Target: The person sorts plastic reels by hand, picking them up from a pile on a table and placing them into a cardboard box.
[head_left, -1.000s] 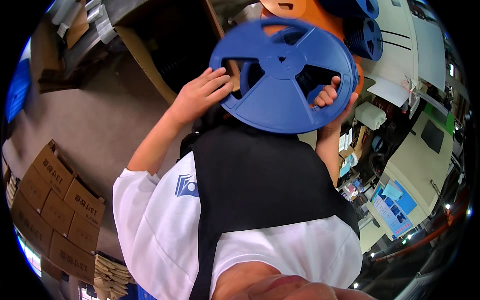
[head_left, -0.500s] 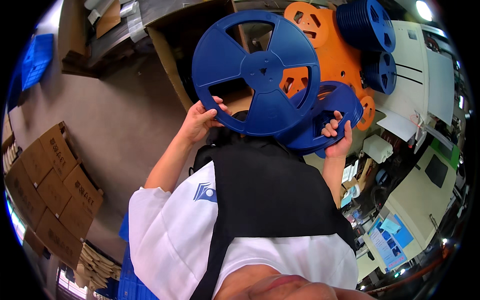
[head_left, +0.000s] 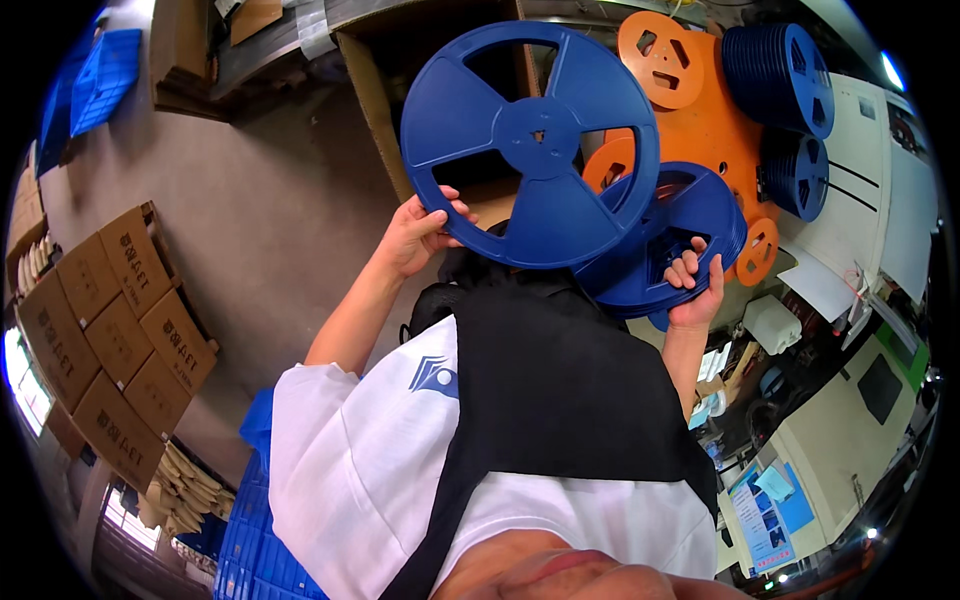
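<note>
We have a single blue plastic reel flange up in front of the chest, its broad face turned to our view. It is round, so it has no long axis; three solid sectors run from its hub, with windows between them. Our left hand pinches it at the lower-left rim, thumb on the near face, fingers passing behind with their tips showing in the window. That hand is the nearer one: the flange lies up and to the right of it, reaching across toward the other side.

The relation that matters is between this flange and the stack of blue flanges to its lower right. The flange's lower-right edge overlaps the stack in our view; whether they touch, we cannot tell. The stack tilts, its layered edges showing along the right. Our right hand grips it there, fingers curled into a window, thumb at the outer rim. So we have one hand on each, the flange and the stack between them.

Farther out, an open cardboard box stands behind the flange on the left, and an orange panel with orange discs lies beyond the stack.
</note>
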Demonstrator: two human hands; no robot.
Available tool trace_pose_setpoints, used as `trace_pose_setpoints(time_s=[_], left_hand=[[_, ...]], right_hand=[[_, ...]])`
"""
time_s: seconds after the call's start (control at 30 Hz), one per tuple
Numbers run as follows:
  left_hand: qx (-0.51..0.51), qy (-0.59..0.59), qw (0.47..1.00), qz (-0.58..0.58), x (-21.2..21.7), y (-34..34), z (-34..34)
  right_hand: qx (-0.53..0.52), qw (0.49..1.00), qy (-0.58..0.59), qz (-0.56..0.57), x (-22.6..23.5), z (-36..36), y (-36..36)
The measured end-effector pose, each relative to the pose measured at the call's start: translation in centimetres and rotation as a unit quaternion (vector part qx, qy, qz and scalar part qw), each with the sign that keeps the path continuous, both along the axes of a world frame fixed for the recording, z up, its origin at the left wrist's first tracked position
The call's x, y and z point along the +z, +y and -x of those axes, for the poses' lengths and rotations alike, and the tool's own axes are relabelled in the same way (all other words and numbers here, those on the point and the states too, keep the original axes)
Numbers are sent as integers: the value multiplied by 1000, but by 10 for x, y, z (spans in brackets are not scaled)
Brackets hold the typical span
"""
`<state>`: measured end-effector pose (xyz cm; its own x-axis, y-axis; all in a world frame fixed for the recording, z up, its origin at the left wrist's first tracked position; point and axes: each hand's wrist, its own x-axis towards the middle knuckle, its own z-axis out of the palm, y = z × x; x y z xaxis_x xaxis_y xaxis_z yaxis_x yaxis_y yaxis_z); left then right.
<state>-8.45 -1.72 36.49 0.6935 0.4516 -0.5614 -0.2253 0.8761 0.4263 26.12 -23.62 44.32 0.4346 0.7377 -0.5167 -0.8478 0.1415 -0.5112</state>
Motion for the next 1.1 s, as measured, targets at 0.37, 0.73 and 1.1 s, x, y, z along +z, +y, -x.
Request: trace_pose_setpoints(time_s=[0.37, 0.73, 1.1], left_hand=[[80, 320, 932, -153, -43, 45, 5], [54, 430, 876, -211, -173, 98, -112], [-136, 443, 846, -263, -200, 96, -122]], right_hand=[[-13, 999, -28, 31, -4, 3, -9], [-38, 992, -55, 104, 4, 10, -16], [-49, 992, -98, 67, 10, 15, -10]])
